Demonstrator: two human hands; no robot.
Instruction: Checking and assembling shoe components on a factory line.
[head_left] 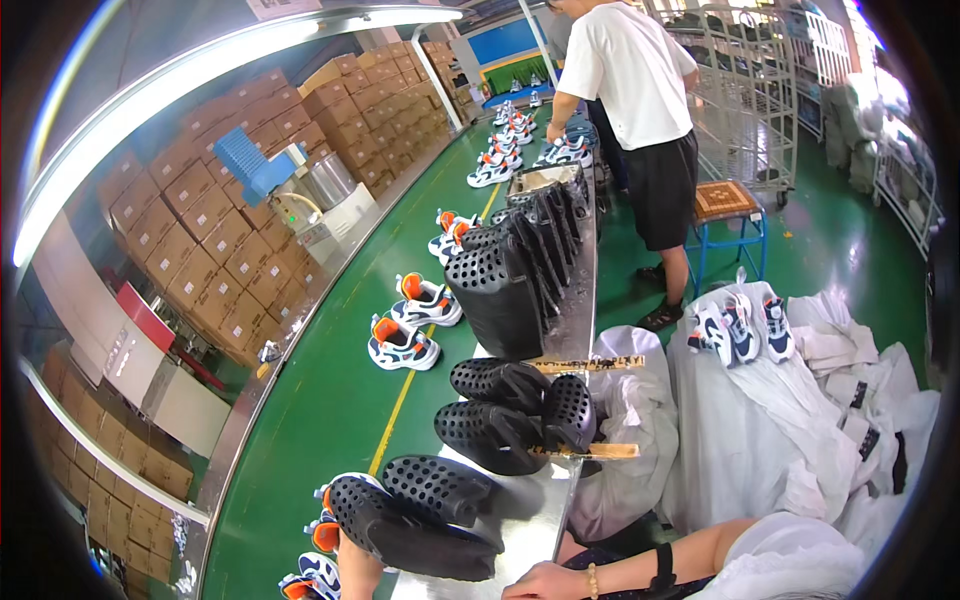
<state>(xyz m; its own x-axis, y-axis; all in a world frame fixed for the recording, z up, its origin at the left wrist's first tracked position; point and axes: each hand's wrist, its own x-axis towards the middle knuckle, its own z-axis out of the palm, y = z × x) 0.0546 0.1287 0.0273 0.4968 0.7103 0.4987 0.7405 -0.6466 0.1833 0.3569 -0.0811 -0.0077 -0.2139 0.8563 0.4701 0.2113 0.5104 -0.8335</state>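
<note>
My left hand point(358, 566) is low in the view, its fingers hidden behind a pair of black perforated shoe forms point(420, 535). Beside it are white, navy and orange sneakers point(318, 574), partly cut off by the lower edge. Whether the hand grips a sneaker or a form cannot be seen. My right hand point(540, 582) lies by the metal ledge, wearing a beaded bracelet; its fingertips run out of view. Farther up the ledge are more black perforated forms point(492, 436), and beyond those a tight row of them standing upright point(493, 290).
A green conveyor belt point(300, 400) carries sneaker pairs point(402, 342) into the distance. Ahead, a person point(630, 90) in a white top works at the line beside a blue-legged stool point(727, 200). White sacks point(770, 430) with sneakers on top lie right. Cartons point(190, 230) are stacked left.
</note>
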